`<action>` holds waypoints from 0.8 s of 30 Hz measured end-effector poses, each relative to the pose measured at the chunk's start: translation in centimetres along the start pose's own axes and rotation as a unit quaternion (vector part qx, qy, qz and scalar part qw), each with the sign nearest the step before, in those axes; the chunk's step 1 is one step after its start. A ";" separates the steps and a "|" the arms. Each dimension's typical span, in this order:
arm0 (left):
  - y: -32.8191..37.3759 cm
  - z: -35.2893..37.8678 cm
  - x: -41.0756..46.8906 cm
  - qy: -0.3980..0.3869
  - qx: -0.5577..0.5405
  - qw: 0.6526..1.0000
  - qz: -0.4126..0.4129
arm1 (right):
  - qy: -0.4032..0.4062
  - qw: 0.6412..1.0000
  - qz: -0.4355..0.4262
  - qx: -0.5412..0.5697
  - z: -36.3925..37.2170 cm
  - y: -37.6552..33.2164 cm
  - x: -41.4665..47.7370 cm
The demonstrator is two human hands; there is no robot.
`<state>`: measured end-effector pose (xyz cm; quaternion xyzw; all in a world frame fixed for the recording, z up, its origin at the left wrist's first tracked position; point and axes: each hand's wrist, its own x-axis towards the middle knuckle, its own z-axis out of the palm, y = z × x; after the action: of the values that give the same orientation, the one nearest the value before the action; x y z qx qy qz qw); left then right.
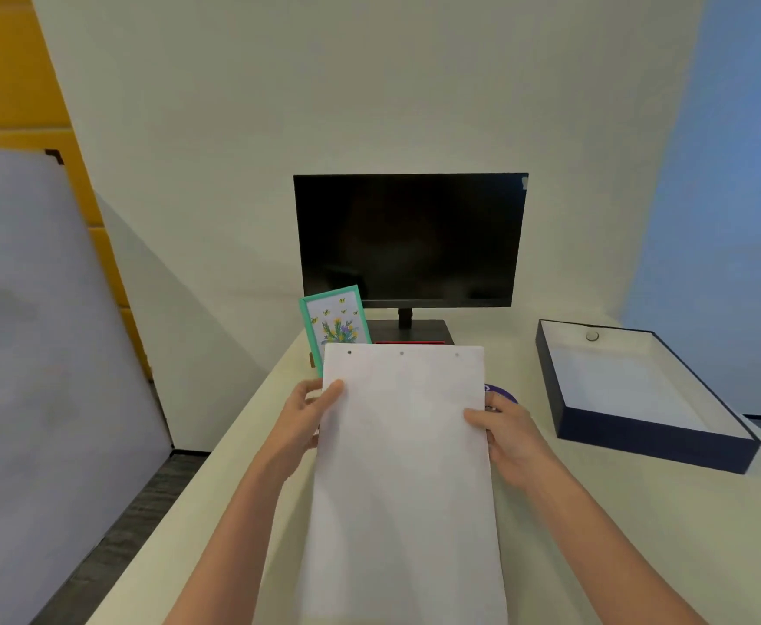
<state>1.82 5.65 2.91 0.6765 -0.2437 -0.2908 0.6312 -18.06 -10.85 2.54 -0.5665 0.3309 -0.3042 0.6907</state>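
Both hands hold a white stack of paper (403,466) above the pale desk (617,534): the left hand (299,421) grips its left edge with the thumb curled over the top sheet, and the right hand (511,433) grips the right edge the same way. Three punched holes run along the far edge of the paper, which hangs in front of a dark monitor (410,239) and a green-framed flower picture (335,324). Off to the right, well apart, an open dark blue box (649,439) sits on the desk, and a purple object (500,392) peeks out just behind the right hand.
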 end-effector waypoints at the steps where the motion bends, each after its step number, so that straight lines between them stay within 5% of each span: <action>1: 0.1 0.0 -0.7 -0.016 0.047 0.999 0.009 | 0.011 0.999 -0.028 -0.015 0.2 -0.6 -0.6; 11: 6.0 3.5 -7.5 0.198 0.106 0.937 0.266 | 0.069 0.946 -0.306 -0.080 4.5 -6.1 -6.8; 24: 3.0 3.7 -8.7 0.261 0.107 0.924 0.258 | 0.081 0.956 -0.250 -0.128 6.1 -2.6 -8.5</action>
<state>-6.81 8.81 6.52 0.7059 -0.2659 0.0969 0.6493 -18.35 -0.99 6.94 -0.6884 0.2692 -0.4671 0.4851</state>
